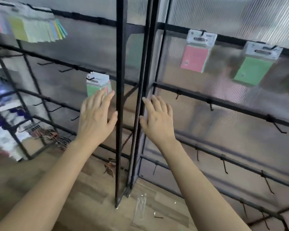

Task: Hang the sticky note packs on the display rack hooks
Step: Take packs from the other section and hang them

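Both spread and empty, the left hand sits just under the hanging green sticky note pack, the right hand farther off.

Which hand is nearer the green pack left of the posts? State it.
Left. The left hand overlaps the green pack from below; the right hand is beyond the posts.

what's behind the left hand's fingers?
A stack of sticky note packs, green in front, hanging on a hook. The left hand covers their lower part, so the bottom edge can't be seen.
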Demonstrator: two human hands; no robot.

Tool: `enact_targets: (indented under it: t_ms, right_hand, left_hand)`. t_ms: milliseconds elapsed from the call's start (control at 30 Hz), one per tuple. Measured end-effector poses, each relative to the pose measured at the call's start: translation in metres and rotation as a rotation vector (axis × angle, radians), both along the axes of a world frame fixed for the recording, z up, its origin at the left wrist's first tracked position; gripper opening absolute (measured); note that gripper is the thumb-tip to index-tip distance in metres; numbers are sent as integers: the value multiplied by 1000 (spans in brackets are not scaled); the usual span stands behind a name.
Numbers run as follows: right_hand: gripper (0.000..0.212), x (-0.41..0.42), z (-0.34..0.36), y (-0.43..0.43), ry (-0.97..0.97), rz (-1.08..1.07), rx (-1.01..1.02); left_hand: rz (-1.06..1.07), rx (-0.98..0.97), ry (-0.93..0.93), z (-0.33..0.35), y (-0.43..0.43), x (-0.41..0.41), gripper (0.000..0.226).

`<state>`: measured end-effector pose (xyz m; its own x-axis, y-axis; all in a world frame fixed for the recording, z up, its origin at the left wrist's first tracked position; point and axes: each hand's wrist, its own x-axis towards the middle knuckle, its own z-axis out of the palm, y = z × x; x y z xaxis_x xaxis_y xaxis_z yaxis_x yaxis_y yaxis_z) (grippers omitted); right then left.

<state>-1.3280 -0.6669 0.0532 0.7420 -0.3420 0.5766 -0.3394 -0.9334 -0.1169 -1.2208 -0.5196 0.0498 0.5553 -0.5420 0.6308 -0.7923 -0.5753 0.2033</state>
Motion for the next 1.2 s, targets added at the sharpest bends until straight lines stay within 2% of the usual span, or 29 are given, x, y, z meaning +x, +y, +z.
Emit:
enact_targets:
  t_ms: [233,700,900,1200]
  right_hand:
    - [51,110,-3,53,-74,230,37]
    - [54,317,34,100,-145,336,39]
    - [54,385,38,119,-142,293,13]
    - [54,493,57,159,-296,119,-2]
  left_hand:
    - [129,-9,-3,-5,54,85,52]
    - [235,-34,-25,38,110,274,53]
    - [219,-46,8,39,133,349,54]
    - [61,-21,-40,60,160,490,55]
